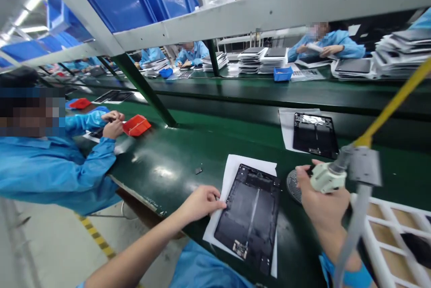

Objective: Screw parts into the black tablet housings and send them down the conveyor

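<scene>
A black tablet housing [247, 218] lies on a white paper sheet [218, 216] on the green bench. My left hand [203, 205] is at its left edge, thumb and fingers pinched together by the paper; what they hold, if anything, is hidden. To the right of the housing, my right hand [323, 207] is wrapped round a pale green and white tool [326, 178] with a hose and a yellow strap above it. A round perforated metal dish [293, 185] sits beside that hand, partly covered by it. Left of the paper is a small black part [198, 170].
Another tablet housing [314, 135] rests on paper at the back right. A white divided tray [387, 223] stands at the right. A red bin [137, 125] is near a co-worker's hands [113, 124]. A slanted green post [144, 88] and an overhead rail [235, 18] cross the view.
</scene>
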`<state>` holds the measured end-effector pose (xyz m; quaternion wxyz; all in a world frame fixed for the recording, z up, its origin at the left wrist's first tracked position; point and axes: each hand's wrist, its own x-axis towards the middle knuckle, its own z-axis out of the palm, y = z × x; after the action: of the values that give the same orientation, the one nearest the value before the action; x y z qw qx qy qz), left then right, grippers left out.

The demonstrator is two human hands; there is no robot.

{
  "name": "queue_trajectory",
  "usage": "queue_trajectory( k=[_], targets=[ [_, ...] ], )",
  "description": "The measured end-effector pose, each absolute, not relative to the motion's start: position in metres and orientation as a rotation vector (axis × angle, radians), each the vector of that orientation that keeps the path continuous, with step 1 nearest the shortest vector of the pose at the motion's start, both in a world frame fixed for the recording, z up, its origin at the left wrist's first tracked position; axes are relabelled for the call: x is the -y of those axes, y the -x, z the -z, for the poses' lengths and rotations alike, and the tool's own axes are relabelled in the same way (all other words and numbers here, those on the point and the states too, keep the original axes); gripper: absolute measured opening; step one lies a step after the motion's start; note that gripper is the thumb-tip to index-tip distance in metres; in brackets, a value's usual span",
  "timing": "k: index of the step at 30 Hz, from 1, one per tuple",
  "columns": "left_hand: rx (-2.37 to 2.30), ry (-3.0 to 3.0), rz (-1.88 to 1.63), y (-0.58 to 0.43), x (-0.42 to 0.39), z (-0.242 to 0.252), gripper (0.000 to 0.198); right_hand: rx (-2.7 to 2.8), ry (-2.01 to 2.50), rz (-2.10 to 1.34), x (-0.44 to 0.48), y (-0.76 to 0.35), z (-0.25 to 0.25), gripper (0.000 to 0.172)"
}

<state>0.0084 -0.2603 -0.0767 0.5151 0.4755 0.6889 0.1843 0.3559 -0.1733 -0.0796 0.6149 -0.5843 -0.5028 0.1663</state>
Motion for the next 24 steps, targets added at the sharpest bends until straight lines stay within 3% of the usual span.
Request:
queue_trajectory(
  k=[3,6,11,14,19,24],
  targets=[
    [-1.725,-1.438,-0.385,-0.024,0.258,0.08,0.037,1.219,1.341,-0.374,0.177,-0.352,0.081,0.052],
    [-1.631,-1.167,-0.639,-0.03,0.256,0.076,0.037,1.178,1.3,-0.424,0.179,-0.35,0.081,0.051],
    [-1.351,-0.788,-0.652,-0.033,0.246,0.06,0.066,1.093,1.3,-0.454,0.174,-0.354,0.087,0.051],
    [-1.32,-0.798,-0.502,-0.022,0.213,0.032,0.057,1.107,1.315,-0.427,0.172,-0.358,0.089,0.05],
    [-1.443,-1.145,-0.289,0.013,0.106,-0.055,0.036,1.115,1.333,-0.406,0.174,-0.356,0.085,0.046],
    [-1.743,-1.239,-0.593,0.031,0.003,-0.091,0.03,1.135,1.312,-0.352,0.176,-0.357,0.083,0.039]
  ],
)
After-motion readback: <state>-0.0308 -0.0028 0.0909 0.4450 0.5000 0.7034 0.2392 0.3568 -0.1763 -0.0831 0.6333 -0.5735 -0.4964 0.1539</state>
